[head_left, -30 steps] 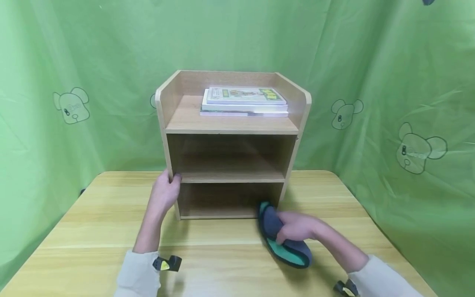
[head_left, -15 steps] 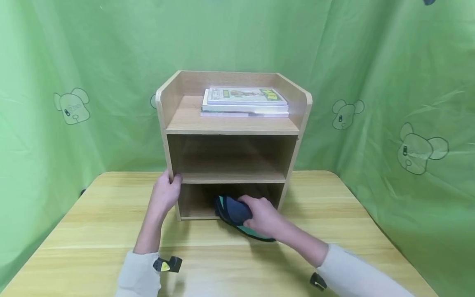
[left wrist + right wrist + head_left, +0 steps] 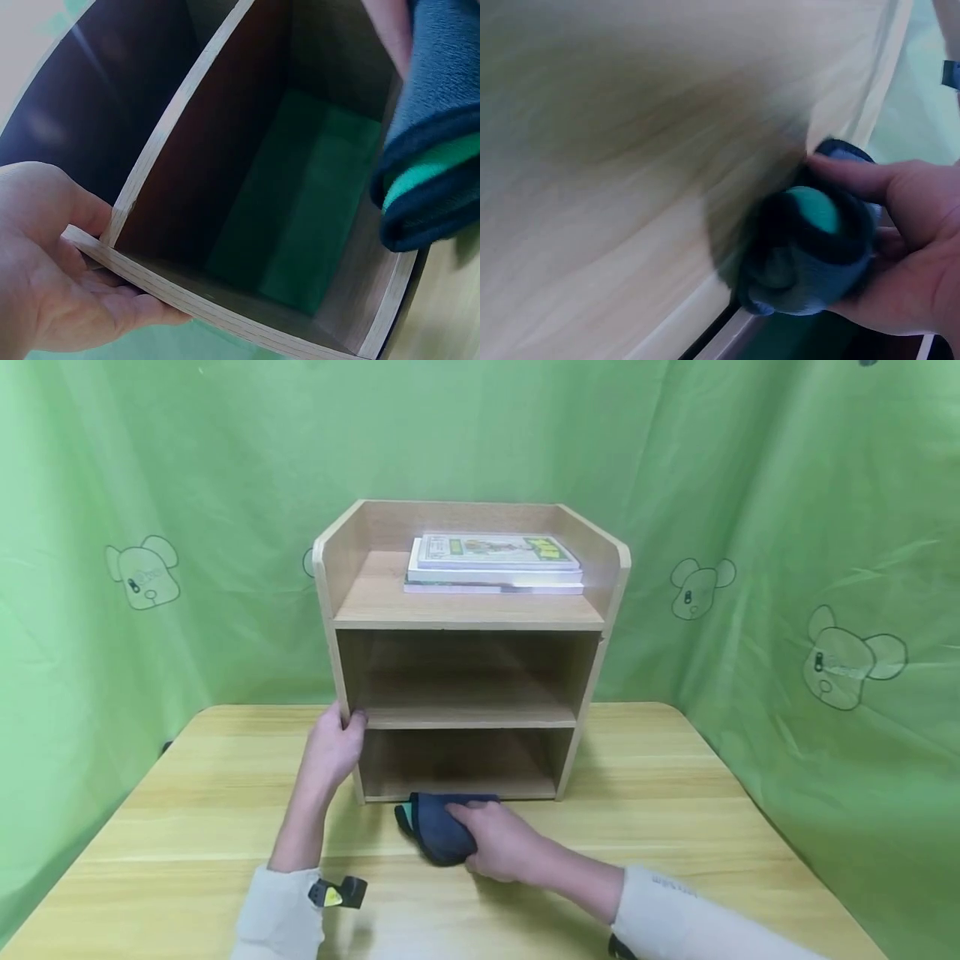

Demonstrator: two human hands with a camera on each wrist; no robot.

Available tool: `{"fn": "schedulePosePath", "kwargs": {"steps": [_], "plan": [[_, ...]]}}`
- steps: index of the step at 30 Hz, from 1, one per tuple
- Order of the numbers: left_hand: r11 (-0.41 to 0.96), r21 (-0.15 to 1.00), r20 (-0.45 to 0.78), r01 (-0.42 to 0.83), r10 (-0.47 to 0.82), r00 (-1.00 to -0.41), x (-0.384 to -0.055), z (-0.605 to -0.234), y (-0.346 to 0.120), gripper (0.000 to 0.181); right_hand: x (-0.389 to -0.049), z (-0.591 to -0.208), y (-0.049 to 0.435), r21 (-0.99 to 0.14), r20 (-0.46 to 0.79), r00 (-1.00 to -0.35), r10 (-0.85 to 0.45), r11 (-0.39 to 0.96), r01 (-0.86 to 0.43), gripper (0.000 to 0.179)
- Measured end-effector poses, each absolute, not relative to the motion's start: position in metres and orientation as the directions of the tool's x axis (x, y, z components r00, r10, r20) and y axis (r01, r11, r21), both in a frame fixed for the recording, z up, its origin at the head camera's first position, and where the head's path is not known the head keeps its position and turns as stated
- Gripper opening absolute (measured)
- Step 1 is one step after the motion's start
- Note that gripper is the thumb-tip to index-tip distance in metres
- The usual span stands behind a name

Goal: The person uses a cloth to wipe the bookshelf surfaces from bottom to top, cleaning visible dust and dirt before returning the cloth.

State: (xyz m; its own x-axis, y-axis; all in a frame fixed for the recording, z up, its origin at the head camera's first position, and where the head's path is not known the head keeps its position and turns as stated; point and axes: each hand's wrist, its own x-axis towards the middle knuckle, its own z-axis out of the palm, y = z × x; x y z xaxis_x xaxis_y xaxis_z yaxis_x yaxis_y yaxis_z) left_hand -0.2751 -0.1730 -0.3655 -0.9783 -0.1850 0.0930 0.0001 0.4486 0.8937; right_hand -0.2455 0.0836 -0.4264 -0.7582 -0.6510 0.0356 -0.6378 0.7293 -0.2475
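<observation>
A small wooden shelf unit (image 3: 468, 724) stands on the table. My left hand (image 3: 333, 750) holds its left side panel at the middle board's height, thumb on the inner side; the left wrist view shows the fingers reaching round the outside. My right hand (image 3: 502, 843) grips a folded cloth (image 3: 442, 831), dark blue outside and green inside, with dark trim. The cloth is at the front edge of the bottom board, left of its middle. In the right wrist view the cloth (image 3: 810, 247) is bunched between thumb and fingers, by the table surface.
Several books (image 3: 495, 564) lie stacked on the shelf unit's top board. Below it are two open-fronted compartments. The wood-grain table (image 3: 660, 843) reaches back to a green curtain (image 3: 240, 610) with mouse-like outlines, which surrounds it on three sides.
My right hand has carried the cloth leftward, first into the bottom compartment's opening, then a little nearer to me along its front edge. The left hand has stayed on the side panel.
</observation>
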Motion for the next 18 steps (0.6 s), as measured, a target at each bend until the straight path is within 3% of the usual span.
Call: {"fn": "schedulePosePath", "kwargs": {"steps": [4, 12, 18], "plan": [[0.447, 0.895, 0.092, 0.002, -0.181, -0.979, -0.274, -0.365, -0.171, 0.041, -0.238, -0.424, 0.085, -0.244, -0.068, -0.789, -0.611, 0.777, -0.581, 0.085], [0.453, 0.891, 0.095, 0.001, -0.186, -0.978, -0.275, -0.366, -0.170, 0.036, -0.238, -0.413, 0.089, -0.350, -0.162, -0.800, -0.578, 0.791, -0.501, 0.082], [0.452, 0.892, 0.088, -0.002, -0.180, -0.980, -0.274, -0.364, -0.170, 0.038, -0.243, -0.385, 0.095, -0.487, -0.117, -0.813, -0.571, 0.746, -0.455, 0.074]]}}
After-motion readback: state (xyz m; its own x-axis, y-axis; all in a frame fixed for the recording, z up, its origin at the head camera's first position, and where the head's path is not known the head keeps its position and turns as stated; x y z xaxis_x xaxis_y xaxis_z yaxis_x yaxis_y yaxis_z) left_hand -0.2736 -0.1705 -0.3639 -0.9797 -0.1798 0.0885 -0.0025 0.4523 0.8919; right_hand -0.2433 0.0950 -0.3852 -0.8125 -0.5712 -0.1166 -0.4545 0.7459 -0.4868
